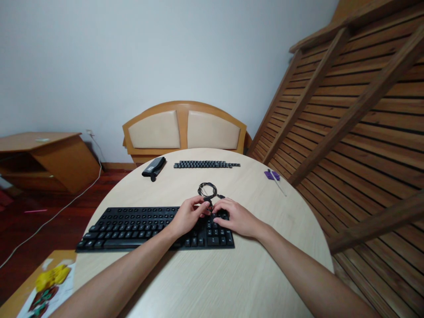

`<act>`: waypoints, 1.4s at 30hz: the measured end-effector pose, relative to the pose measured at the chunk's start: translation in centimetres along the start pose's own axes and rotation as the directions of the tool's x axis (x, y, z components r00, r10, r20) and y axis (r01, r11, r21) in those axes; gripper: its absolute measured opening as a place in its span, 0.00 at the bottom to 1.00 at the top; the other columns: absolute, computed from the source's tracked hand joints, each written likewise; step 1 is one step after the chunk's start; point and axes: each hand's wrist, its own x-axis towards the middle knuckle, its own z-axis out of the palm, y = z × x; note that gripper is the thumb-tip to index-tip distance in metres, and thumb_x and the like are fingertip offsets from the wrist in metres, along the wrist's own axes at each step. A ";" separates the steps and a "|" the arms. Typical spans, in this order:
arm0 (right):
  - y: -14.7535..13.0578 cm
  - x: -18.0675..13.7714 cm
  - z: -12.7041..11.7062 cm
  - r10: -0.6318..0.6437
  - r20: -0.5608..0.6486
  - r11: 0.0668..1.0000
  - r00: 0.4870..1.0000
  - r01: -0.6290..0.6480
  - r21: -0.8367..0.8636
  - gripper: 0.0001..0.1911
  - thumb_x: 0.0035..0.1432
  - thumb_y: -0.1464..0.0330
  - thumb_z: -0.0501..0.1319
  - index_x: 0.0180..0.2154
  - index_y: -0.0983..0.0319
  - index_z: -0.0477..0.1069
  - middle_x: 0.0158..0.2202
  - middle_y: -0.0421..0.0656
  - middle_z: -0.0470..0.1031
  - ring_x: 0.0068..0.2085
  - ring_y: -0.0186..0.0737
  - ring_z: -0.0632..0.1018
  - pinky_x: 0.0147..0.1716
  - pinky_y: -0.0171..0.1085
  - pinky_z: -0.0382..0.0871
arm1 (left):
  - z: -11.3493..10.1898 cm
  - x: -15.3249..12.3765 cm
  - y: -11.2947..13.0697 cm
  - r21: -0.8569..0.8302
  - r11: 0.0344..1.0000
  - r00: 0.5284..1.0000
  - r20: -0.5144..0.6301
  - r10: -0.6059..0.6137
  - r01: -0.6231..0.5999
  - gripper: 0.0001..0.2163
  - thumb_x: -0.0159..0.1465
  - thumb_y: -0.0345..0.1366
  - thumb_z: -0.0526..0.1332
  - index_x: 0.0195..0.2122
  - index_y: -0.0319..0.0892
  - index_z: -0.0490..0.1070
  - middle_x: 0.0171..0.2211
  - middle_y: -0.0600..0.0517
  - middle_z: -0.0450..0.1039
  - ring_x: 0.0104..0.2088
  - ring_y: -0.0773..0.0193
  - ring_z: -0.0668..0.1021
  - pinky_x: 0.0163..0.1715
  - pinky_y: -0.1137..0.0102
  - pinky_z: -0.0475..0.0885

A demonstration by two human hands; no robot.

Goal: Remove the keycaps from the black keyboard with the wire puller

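A black full-size keyboard (142, 227) lies on the near part of the round table. Its upper rows show bare switches, while the lower rows and part of the number pad carry keycaps. My left hand (190, 214) is over the keyboard's right part, thumb and fingers pinching a small black piece (207, 200). Close beside it, my right hand (236, 216) rests at the number pad with fingers bent inward; what they grip, if anything, is hidden. A bit of orange-red shows between the hands. Behind them lies a coiled black cable (207, 190).
Removed keycaps (205, 164) stand in rows at the back of the pale table (265, 274). A folded black pouch (154, 168) lies back left. A purple cloth (271, 175) with a thin white stick (280, 185) lies right. Wooden slats (364, 132) lean beyond the table's right edge.
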 end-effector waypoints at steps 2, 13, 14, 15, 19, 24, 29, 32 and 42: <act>0.0 0.0 0.0 0.013 -0.001 1.000 1.000 -0.013 -0.006 0.08 0.57 0.68 0.66 0.40 0.59 0.73 0.42 0.43 0.77 0.46 0.42 0.75 0.48 0.43 0.67 | 0.0 0.0 -0.1 -0.002 1.000 1.000 0.007 -0.002 0.002 0.16 0.63 0.49 0.61 0.36 0.39 0.71 0.34 0.51 0.76 0.35 0.60 0.81 0.31 0.72 0.72; -0.3 0.0 -0.1 0.004 -0.020 1.000 1.000 -0.004 0.015 0.11 0.57 0.69 0.66 0.41 0.60 0.68 0.39 0.41 0.75 0.43 0.40 0.75 0.45 0.40 0.67 | 0.0 -0.1 0.2 0.025 1.000 1.000 -0.007 0.002 -0.001 0.15 0.65 0.47 0.60 0.37 0.39 0.71 0.33 0.50 0.76 0.34 0.61 0.80 0.30 0.72 0.71; -0.4 0.0 -0.1 -0.017 -0.015 1.000 1.000 0.017 -0.004 0.10 0.58 0.69 0.66 0.41 0.60 0.69 0.40 0.42 0.75 0.43 0.40 0.75 0.46 0.40 0.67 | 0.0 0.0 0.2 0.022 1.000 1.000 -0.016 0.000 0.000 0.15 0.64 0.48 0.60 0.36 0.39 0.70 0.33 0.51 0.75 0.33 0.61 0.80 0.30 0.72 0.71; -0.4 0.0 -0.2 -0.038 -0.007 0.999 0.999 0.038 -0.024 0.08 0.59 0.69 0.65 0.41 0.60 0.70 0.40 0.42 0.75 0.44 0.41 0.75 0.46 0.41 0.66 | 0.0 0.0 0.1 0.019 1.000 1.000 -0.023 0.002 -0.001 0.15 0.64 0.48 0.60 0.35 0.39 0.70 0.32 0.51 0.74 0.33 0.61 0.80 0.29 0.72 0.71; -0.4 0.1 -0.2 -0.080 0.026 0.994 0.996 0.082 -0.078 0.05 0.62 0.67 0.63 0.40 0.59 0.72 0.40 0.43 0.77 0.44 0.42 0.75 0.47 0.42 0.66 | 0.1 -0.1 0.1 0.022 1.000 1.000 -0.017 0.013 -0.013 0.15 0.63 0.48 0.61 0.34 0.39 0.69 0.31 0.52 0.73 0.32 0.62 0.80 0.29 0.72 0.71; -0.2 0.2 -0.1 -0.069 0.020 0.995 0.997 0.070 -0.078 0.05 0.64 0.65 0.61 0.40 0.59 0.73 0.40 0.43 0.77 0.44 0.42 0.75 0.47 0.41 0.67 | 0.1 -0.2 0.1 0.030 1.000 1.000 -0.017 0.003 -0.003 0.15 0.63 0.49 0.61 0.34 0.39 0.69 0.31 0.52 0.74 0.32 0.62 0.80 0.31 0.71 0.72; -0.3 0.1 0.1 -0.020 0.001 1.000 1.000 0.020 -0.004 0.06 0.65 0.65 0.60 0.42 0.59 0.72 0.41 0.44 0.77 0.45 0.42 0.75 0.48 0.42 0.67 | 0.2 -0.2 -0.4 0.054 0.998 0.998 -0.053 0.029 -0.027 0.14 0.64 0.48 0.61 0.33 0.40 0.66 0.27 0.53 0.73 0.30 0.63 0.78 0.30 0.71 0.70; -0.3 0.2 0.1 0.028 -0.023 0.993 0.999 -0.026 0.117 0.06 0.65 0.65 0.59 0.42 0.59 0.72 0.43 0.43 0.77 0.46 0.40 0.75 0.50 0.41 0.67 | 0.1 -0.2 -0.4 0.099 0.994 0.996 -0.064 0.062 -0.055 0.13 0.65 0.46 0.60 0.33 0.40 0.67 0.27 0.52 0.74 0.30 0.63 0.77 0.32 0.70 0.70; 5.9 0.0 -1.6 0.304 -0.326 0.951 0.895 -0.302 0.059 0.11 0.60 0.66 0.61 0.44 0.62 0.73 0.40 0.45 0.79 0.39 0.39 0.78 0.43 0.41 0.72 | 0.1 -0.1 -0.5 0.264 0.963 0.991 -0.098 0.091 -0.063 0.13 0.66 0.45 0.58 0.32 0.40 0.70 0.30 0.51 0.76 0.32 0.61 0.76 0.34 0.70 0.67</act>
